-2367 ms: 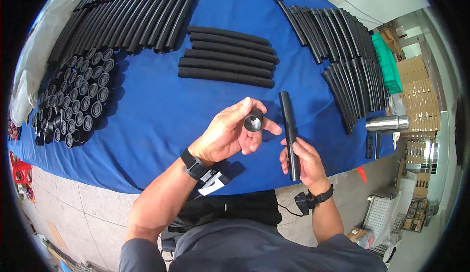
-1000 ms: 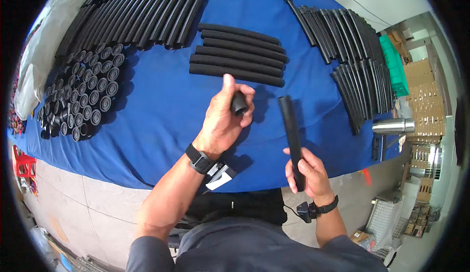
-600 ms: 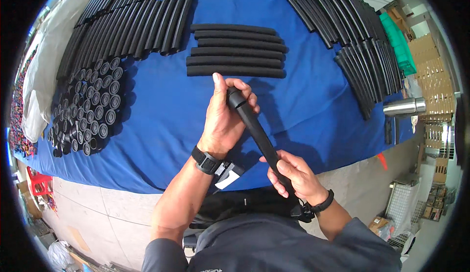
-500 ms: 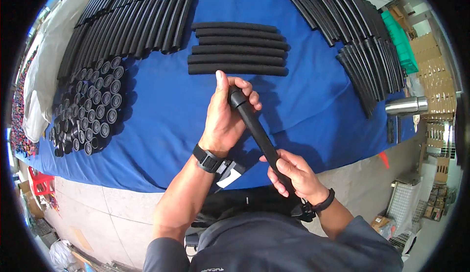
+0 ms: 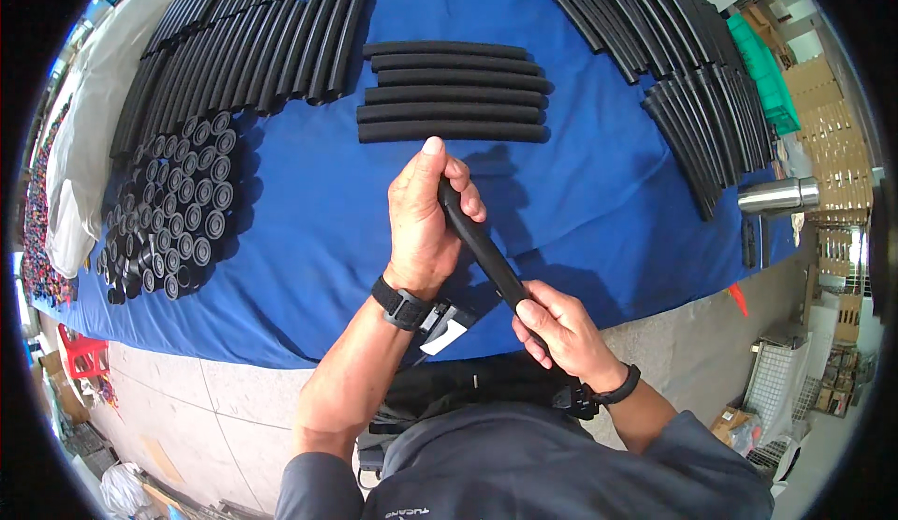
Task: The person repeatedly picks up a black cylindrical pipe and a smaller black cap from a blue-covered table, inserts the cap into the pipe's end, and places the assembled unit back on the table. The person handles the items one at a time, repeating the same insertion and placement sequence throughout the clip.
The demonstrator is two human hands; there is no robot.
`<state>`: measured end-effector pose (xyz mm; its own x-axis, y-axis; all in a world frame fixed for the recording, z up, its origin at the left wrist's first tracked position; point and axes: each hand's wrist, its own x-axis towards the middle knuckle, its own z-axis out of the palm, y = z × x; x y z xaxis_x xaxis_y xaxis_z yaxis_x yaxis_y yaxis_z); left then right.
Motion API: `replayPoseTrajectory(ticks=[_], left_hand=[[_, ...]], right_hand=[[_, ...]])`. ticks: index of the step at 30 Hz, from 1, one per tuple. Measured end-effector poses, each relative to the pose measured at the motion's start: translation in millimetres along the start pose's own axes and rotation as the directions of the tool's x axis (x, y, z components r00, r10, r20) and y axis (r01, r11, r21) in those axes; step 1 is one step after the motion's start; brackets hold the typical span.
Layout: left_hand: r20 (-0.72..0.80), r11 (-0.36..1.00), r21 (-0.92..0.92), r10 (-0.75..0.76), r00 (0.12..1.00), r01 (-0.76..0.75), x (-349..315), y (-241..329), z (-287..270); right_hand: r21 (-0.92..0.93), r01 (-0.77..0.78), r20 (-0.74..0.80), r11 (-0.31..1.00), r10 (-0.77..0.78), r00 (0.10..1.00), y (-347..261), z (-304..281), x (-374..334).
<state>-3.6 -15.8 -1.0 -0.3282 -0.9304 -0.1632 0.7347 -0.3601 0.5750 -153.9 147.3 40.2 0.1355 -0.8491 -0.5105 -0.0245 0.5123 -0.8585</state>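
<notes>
A black tube (image 5: 488, 256) slants between my hands above the near part of the table. My left hand (image 5: 423, 221) is closed round its upper end, thumb pointing up, and its palm and fingers partly hide that end. Lower down, my right hand (image 5: 569, 333) grips the same tube, which passes out of sight beneath the fingers. Just beyond my left hand lies a row of several dull black tubes (image 5: 454, 132), side by side on the blue cloth (image 5: 309, 211). Many round black ringed caps (image 5: 194, 190) are massed to the left.
Rows of black tubes (image 5: 290, 52) fill the far left, next to white plastic sheeting (image 5: 103, 90). More black tubes with thicker ends (image 5: 692, 99) lie at the right. By the right edge are a shiny metal cylinder (image 5: 776, 196) and a green crate (image 5: 762, 71).
My left hand has turned and closed further over the tube's upper end, hiding the wider collar seen before. My right hand keeps its hold and has shifted slightly left.
</notes>
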Motion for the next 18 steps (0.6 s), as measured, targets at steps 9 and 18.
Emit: replayPoseTrajectory(ticks=[9, 18], left_hand=[[-0.109, 0.998, 0.056, 0.036, 0.993, -0.030, -4, 0, 4], [-0.073, 1.000, 0.018, -0.010, 0.997, 0.011, -2, -4, 0]], right_hand=[[-0.196, 0.042, -0.095, 0.980, -0.061, 0.994, -1, 7, 3], [-0.480, 0.142, -0.154, 0.866, -0.242, 0.958, 2, 6, 3]])
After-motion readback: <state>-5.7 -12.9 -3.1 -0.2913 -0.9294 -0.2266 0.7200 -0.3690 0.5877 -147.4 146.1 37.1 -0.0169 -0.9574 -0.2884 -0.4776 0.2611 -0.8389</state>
